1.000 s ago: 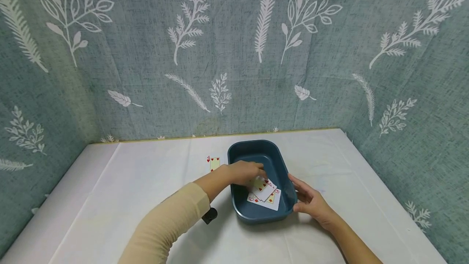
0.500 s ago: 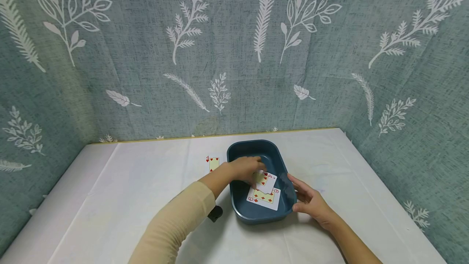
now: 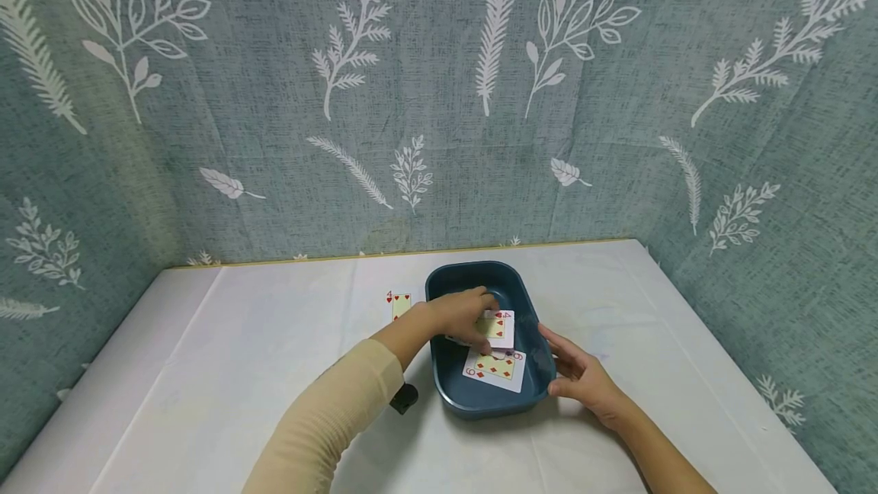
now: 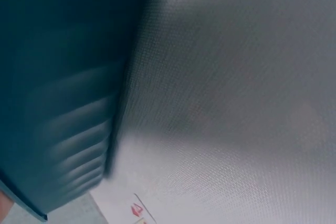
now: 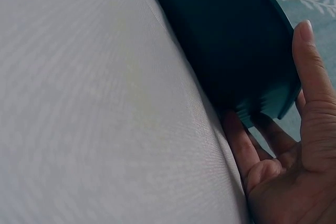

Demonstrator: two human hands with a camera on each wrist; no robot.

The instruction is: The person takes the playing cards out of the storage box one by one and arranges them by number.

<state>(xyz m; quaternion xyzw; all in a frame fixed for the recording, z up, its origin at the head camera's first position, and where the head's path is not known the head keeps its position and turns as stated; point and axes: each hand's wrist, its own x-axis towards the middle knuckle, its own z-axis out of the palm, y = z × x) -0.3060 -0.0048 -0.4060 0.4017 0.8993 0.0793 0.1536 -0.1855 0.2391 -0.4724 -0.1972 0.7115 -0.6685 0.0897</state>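
Note:
A dark blue plastic tub [image 3: 453, 395] stands on the white table. My left hand [image 3: 461, 317] reaches inside it and pinches a small stack of playing cards [image 3: 506, 332], a four of hearts on top. Beneath these, a six of diamonds [image 3: 495, 373] lies face up on the tub floor. My right hand [image 3: 583, 381] holds the tub's right side from outside. In the right wrist view its thumb [image 5: 311, 66] is at the rim and its fingers [image 5: 244, 148] touch the lower wall. The left wrist view shows the tub's ridged outer wall [image 4: 79, 140], but not the left hand's grip.
Another four of hearts [image 3: 401, 305] lies on the table left of the tub, partly hidden by my left arm. A black device [image 3: 405, 399] sits under my left wrist. Leaf-patterned fabric walls [image 3: 439, 136] enclose the table [image 3: 206, 372] at the back and sides.
Inside the tub, my left hand has drawn the card stack slightly back and turned it straighter, baring more of the six of diamonds. The right hand and the tub have stayed put.

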